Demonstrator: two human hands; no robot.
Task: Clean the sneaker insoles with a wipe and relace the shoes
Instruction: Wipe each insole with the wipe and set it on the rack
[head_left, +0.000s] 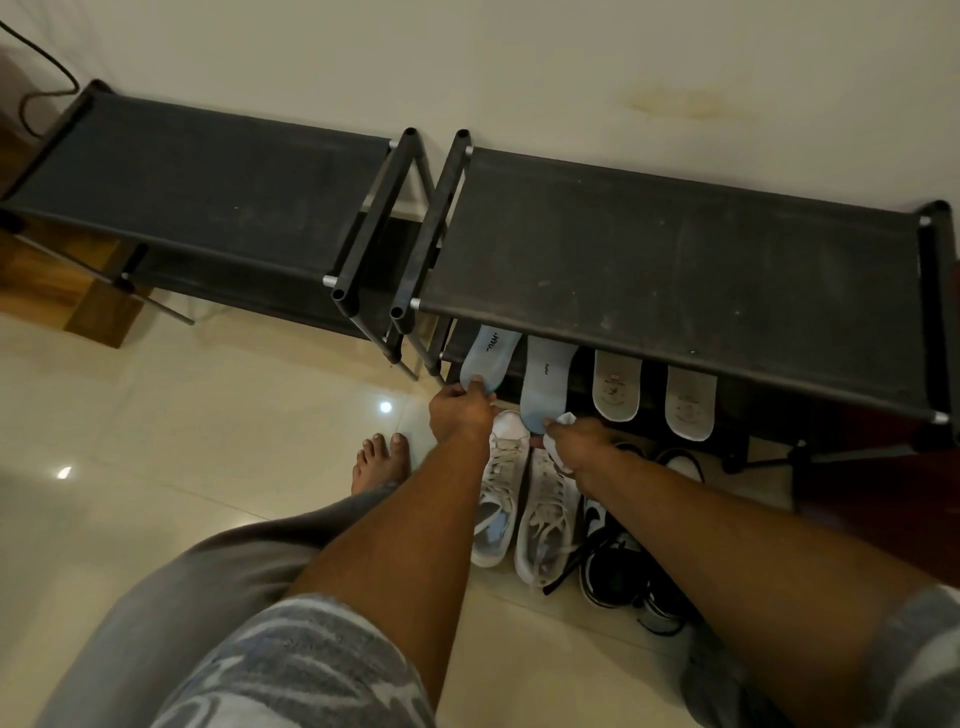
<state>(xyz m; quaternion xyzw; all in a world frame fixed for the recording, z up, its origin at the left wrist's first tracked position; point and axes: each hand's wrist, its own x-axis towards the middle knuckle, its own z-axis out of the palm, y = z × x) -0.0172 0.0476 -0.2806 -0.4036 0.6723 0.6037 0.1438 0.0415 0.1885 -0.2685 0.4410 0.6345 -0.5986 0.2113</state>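
Note:
Two light blue insoles lean on the lower shelf of the right shoe rack (675, 249). My left hand (460, 413) pinches the near end of the left blue insole (488, 356). My right hand (579, 441) grips a crumpled white wipe (563, 420) and touches the near end of the right blue insole (545, 384). Two beige insoles (615, 384) (691, 402) lean further right. Below my hands a white and grey laced pair of sneakers (524, 509) stands on the floor. A black and white pair (628, 561) lies to its right.
A second black shoe rack (208, 171) stands to the left, against the pale wall. The floor is glossy cream tile. My bare foot (379, 462) and grey trouser leg are at the left of the shoes. A wooden piece (78, 291) sits under the left rack.

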